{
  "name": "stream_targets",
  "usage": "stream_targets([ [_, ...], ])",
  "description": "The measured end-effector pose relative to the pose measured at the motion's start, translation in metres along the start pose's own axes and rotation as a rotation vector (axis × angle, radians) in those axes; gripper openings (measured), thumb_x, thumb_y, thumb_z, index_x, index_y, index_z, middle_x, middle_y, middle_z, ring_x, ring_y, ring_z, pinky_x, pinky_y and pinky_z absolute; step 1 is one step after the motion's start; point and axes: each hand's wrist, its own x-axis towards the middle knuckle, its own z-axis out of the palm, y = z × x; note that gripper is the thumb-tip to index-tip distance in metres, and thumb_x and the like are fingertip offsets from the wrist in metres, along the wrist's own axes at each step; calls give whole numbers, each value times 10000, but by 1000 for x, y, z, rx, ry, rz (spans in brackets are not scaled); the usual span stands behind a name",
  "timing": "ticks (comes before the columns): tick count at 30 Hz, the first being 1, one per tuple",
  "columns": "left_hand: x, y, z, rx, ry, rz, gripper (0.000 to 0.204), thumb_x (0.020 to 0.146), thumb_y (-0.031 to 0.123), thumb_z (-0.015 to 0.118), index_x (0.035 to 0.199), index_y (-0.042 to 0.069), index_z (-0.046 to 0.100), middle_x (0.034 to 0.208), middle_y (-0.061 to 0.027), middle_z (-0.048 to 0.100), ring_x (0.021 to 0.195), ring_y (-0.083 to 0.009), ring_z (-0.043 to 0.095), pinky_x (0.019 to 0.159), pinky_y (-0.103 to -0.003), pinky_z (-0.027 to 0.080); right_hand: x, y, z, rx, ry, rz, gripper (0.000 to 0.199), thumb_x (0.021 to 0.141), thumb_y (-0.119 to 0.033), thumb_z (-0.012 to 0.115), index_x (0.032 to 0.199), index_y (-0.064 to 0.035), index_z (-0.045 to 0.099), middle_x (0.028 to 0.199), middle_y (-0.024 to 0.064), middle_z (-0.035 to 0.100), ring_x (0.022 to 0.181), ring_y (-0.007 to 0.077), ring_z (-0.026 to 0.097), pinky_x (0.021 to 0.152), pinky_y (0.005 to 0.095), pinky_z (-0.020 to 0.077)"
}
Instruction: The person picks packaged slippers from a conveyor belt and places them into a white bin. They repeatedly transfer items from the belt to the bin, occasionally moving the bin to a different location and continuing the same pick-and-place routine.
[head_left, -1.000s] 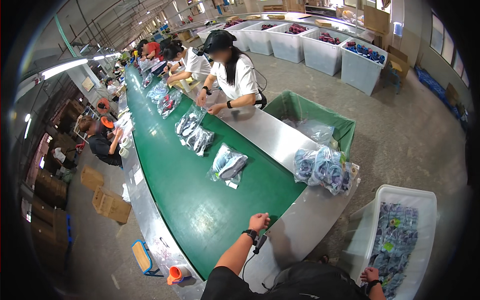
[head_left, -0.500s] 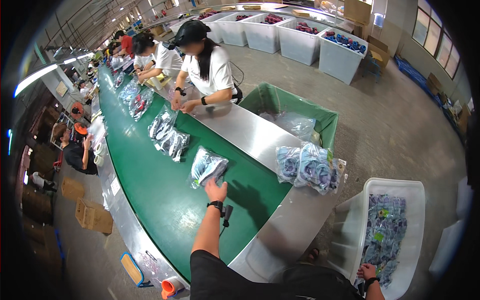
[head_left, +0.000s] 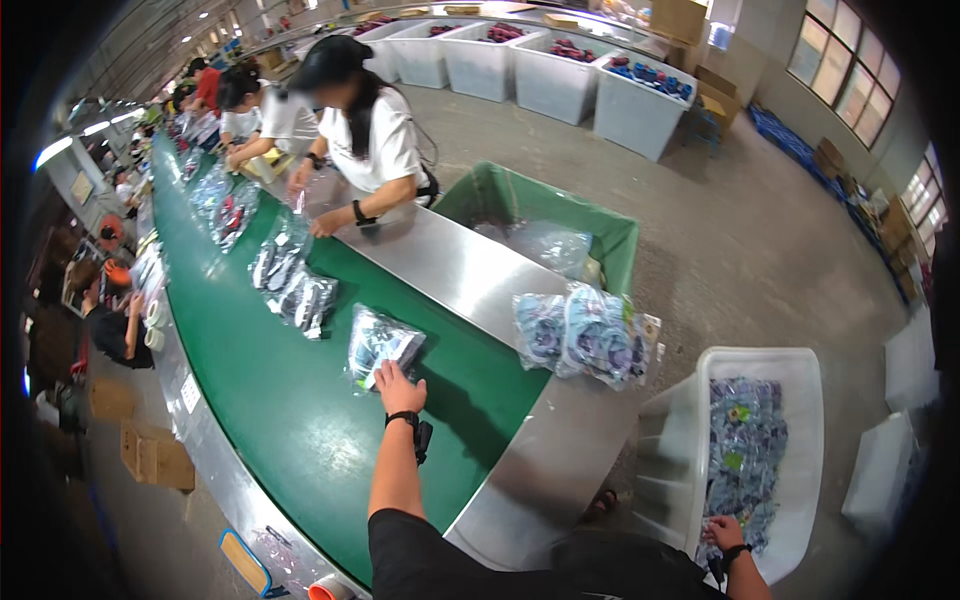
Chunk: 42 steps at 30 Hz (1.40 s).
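Note:
My left hand [head_left: 402, 388] reaches over the green conveyor belt [head_left: 310, 430] with fingers stretched out. Its fingertips touch the near side of a clear plastic bag holding pale blue and grey shoes [head_left: 378, 332]. At the lower right, my right hand [head_left: 724, 532] hangs over a white plastic bin [head_left: 812, 440], its fingers loosely bent and apart, with nothing visible in them. Inside the bin lie several bagged blue-purple shoes [head_left: 745, 440]. More bagged blue shoes [head_left: 598, 335] rest on the metal ledge [head_left: 570, 430] right of the belt.
Farther up the belt lie bagged dark-and-white shoes [head_left: 305, 285] and bagged red shoes [head_left: 235, 212]. A co-worker [head_left: 365, 140] in white leans over the belt's far side. Beside the ledge stands a green-lined bin [head_left: 615, 240]. An orange cup [head_left: 328, 590] sits at the lower left edge.
The view has shifted right, so the scene sits farther left. My left hand still lies at the shoe bag. The co-worker's hands have spread apart, with clear plastic showing between them.

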Motion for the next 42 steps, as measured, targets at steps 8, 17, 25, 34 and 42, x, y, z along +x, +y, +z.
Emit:
stream_targets([
  [8, -95, 33, 29, -294, -59, 54, 908, 778, 429, 675, 1437, -6, 227, 1433, -270, 293, 1314, -443, 271, 1105, -458, 234, 0, -13, 12, -68, 9, -11, 270, 821, -93, 574, 1058, 39, 573, 803, 110, 654, 660, 184, 657, 543, 285, 515],
  [17, -123, 39, 46, -2057, -281, -669, 778, 779, 566, 672, 1336, 96, 401, 1279, -85, 470, 1109, -281, 495, 917, -438, 448, -8, -17, 13, -58, 29, -24, 299, 837, -90, 561, 1102, 48, 556, 818, 104, 649, 675, 168, 651, 552, 280, 511],
  [25, -114, 59, 28, -2011, 50, -818, 717, 847, 548, 586, 1328, 46, 412, 1289, -95, 493, 1146, -276, 502, 965, -437, 435, -3, 19, 10, 7, 65, -10, 270, 823, -75, 567, 1065, 45, 566, 812, 119, 656, 643, 190, 662, 557, 288, 520],
  [34, -169, 87, -22, -2054, -443, -455, 687, 921, 599, 355, 1360, 72, 395, 1333, -116, 467, 1178, -304, 479, 988, -440, 411, 6, 8, 21, 54, 0, -71, 279, 866, -150, 573, 1091, 14, 570, 820, 80, 643, 688, 160, 642, 558, 273, 502],
  [42, -248, 177, -51, -1760, -1077, -559, 704, 894, 632, 398, 1343, 90, 420, 1250, -140, 535, 1016, -302, 586, 830, -436, 524, 9, -74, 23, 224, -142, -292, 278, 899, -162, 585, 1130, -8, 575, 902, 43, 637, 741, 93, 612, 607, 228, 496],
])
